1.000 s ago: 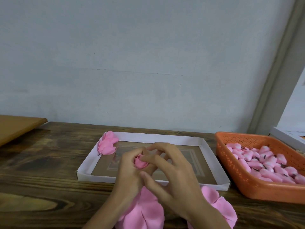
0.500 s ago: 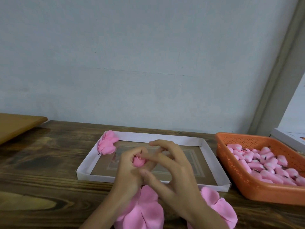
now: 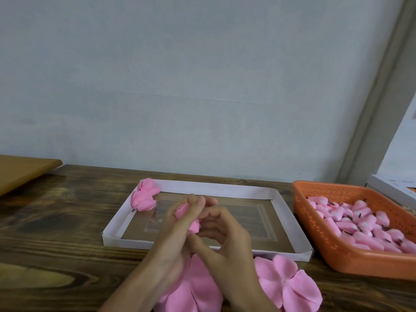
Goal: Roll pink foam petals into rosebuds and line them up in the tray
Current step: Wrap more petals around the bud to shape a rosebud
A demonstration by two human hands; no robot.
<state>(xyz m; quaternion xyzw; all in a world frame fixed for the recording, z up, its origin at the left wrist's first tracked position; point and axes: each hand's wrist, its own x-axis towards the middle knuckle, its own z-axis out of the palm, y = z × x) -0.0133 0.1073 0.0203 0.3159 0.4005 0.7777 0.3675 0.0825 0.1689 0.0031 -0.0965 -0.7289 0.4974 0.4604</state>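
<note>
**While the roll is unfinished, a firm pinch at the base matters most**

Above the near half of the white tray (image 3: 216, 190), a person's left hand (image 3: 173, 239) and right hand (image 3: 225, 235) both pinch one small pink rosebud (image 3: 194, 226). Their fingers curl round it, and the bud is in the air, not yet set down. A cluster of finished buds (image 3: 145, 198) sits in the tray's ten o'clock corner. Loose petals (image 3: 290, 282) lie on the table (image 3: 56, 221) at six o'clock from the hands. An orange basket (image 3: 315, 233) of pink pieces stands at the tray's three o'clock.

The step in hand appears to be wrapping the foam round its core. It would likely go best with one hand pinching the base while the other draws the free edge snugly round. Soft foam probably springs open if the pinch loosens. Once the roll is closed, the bud belongs just beside the cluster at ten o'clock, so the row begins straight along the tray's edge.
</note>
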